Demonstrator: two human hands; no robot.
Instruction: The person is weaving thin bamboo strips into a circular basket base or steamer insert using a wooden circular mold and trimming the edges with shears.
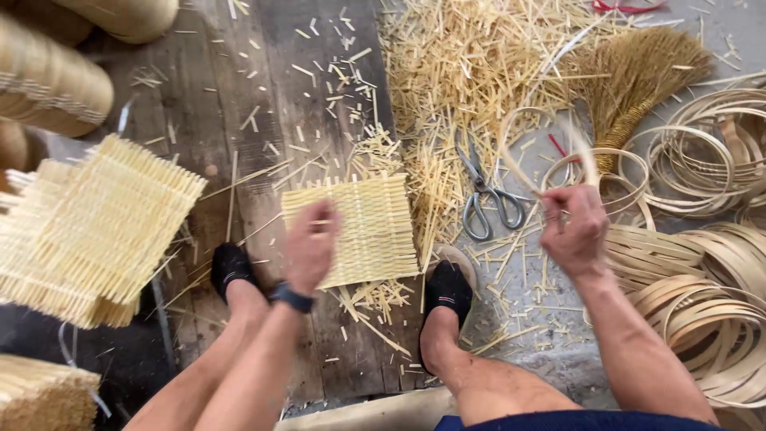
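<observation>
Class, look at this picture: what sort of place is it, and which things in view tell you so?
Most likely a bamboo-weaving workshop floor. A woven mat lies under the left hand, thin hoops are piled at right, and offcut strips surround scissors.

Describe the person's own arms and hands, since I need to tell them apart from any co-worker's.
Both arms are bare, with no sleeves and no gloves. The left hand has a dark band, like a watch strap, around its wrist. The right hand and its wrist carry nothing visible.
</observation>
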